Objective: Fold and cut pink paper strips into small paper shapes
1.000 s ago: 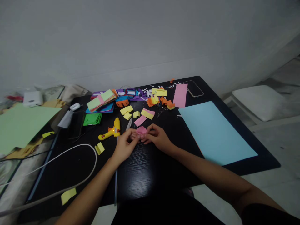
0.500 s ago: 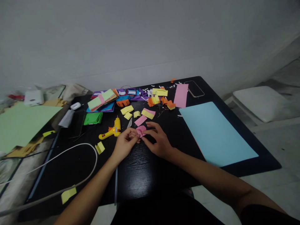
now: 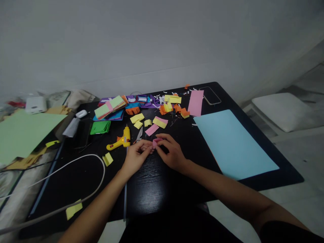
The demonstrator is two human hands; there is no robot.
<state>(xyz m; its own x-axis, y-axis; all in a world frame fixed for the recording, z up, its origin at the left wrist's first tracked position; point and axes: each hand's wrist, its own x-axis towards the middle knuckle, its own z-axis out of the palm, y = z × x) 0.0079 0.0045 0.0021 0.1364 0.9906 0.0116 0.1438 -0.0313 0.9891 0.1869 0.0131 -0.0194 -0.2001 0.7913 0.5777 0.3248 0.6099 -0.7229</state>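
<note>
Glue gun (image 3: 124, 138) on the left, lying on the black table (image 3: 149, 185), nozzle pointing away from the person, and just right of it come the scissors (image 3: 139, 134), blades showing, handles largely out of sight. On to the left hand (image 3: 138, 153): thumb and fingers closed on the left edge of the pink paper (image 3: 156, 143), which is between the two hands, bent over itself (folded or curled, too small to tell). It should be feather-light, floppy across the flat, a touch stiffer along any bend, hardly slippery, quick to crease; a soft fingertip pinch at the edges looks the right hold. Next, the right hand (image 3: 173, 153), thumb and fingers pinching the right side. Farther right, the blue sheet (image 3: 236, 145) lies well apart.
</note>
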